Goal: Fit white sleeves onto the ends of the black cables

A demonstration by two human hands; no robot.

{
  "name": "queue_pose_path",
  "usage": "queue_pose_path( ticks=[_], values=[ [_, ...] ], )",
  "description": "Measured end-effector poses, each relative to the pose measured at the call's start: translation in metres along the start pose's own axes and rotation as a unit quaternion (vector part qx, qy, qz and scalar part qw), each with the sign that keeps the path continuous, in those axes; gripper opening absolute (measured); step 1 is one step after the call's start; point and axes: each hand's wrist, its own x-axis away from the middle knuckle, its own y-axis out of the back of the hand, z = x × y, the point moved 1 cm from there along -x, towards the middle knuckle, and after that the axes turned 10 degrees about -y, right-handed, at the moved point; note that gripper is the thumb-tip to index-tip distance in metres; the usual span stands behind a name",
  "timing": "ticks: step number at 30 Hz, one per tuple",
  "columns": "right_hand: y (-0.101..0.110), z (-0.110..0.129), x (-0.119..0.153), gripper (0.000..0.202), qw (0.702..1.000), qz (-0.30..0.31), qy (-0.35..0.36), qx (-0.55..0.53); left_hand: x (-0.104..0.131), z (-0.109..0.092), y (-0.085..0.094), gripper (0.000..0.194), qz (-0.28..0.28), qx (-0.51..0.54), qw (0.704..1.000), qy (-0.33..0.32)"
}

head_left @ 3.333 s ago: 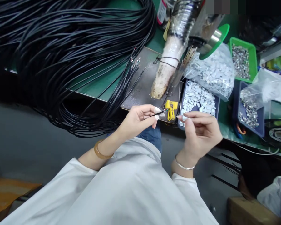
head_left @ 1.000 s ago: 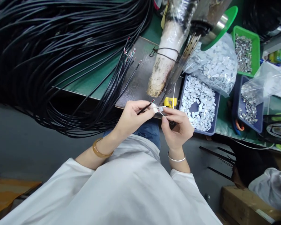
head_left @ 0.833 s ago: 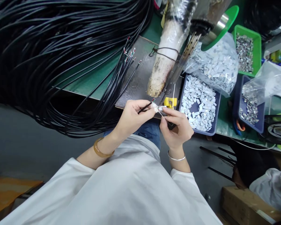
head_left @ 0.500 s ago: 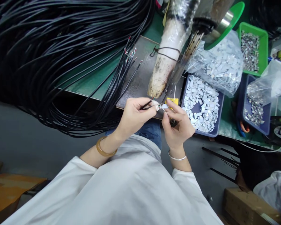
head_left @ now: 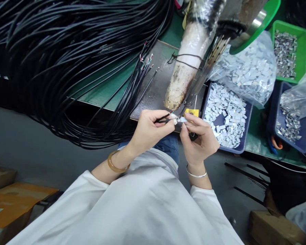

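My left hand (head_left: 153, 126) is closed in a pinch around a black cable (head_left: 163, 118), whose stripped end points to the right. Thin coloured wires poke out past its fingertips. Facing it, my right hand (head_left: 200, 136) pinches a small pale piece close to those wire ends; its exact kind is too small to make out. The two sets of fingertips almost meet at the front edge of a dark board (head_left: 153, 83). Just behind them sits a yellow block (head_left: 192, 112) with a thin white strand rising from it.
A plastic-wrapped machine arm (head_left: 182, 68) leans down behind my hands. Black cables (head_left: 79, 68) pile up on the left. At right stand a blue tray (head_left: 248, 126) of small white pieces, a bag (head_left: 252, 68) of similar ones, a green bin (head_left: 304, 51) and another blue bin (head_left: 304, 136) with metal parts.
The whole view has shifted slightly, so the bench and hands appear a little further right and lower. Both hands keep nearly the same pose, with fingertips still close together.
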Motion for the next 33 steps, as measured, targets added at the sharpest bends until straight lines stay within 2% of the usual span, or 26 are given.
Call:
queue_pose_path(
  ticks=[8, 20, 25, 29, 33],
  values=[
    [-0.001, 0.008, -0.009, 0.023, 0.998, -0.024, 0.020, 0.047, -0.002, -0.005, -0.001, 0.014, -0.016, -0.014, 0.998, -0.061],
    [0.001, 0.004, 0.000, 0.020, 0.999, -0.001, 0.020, 0.043, 0.000, -0.001, 0.002, 0.019, 0.018, -0.008, 1.000, -0.004],
    [-0.002, 0.004, -0.005, 0.020, 0.998, -0.021, 0.023, 0.052, 0.000, -0.005, 0.000, 0.014, -0.001, -0.025, 0.999, -0.027],
    [-0.004, 0.009, -0.008, 0.021, 0.998, -0.034, 0.023, 0.052, -0.001, -0.009, 0.000, 0.017, -0.014, -0.031, 0.998, -0.044],
    [-0.003, 0.008, 0.000, 0.022, 0.998, -0.033, 0.035, 0.037, -0.001, -0.008, 0.001, 0.018, 0.003, -0.018, 0.999, -0.027]
  ],
)
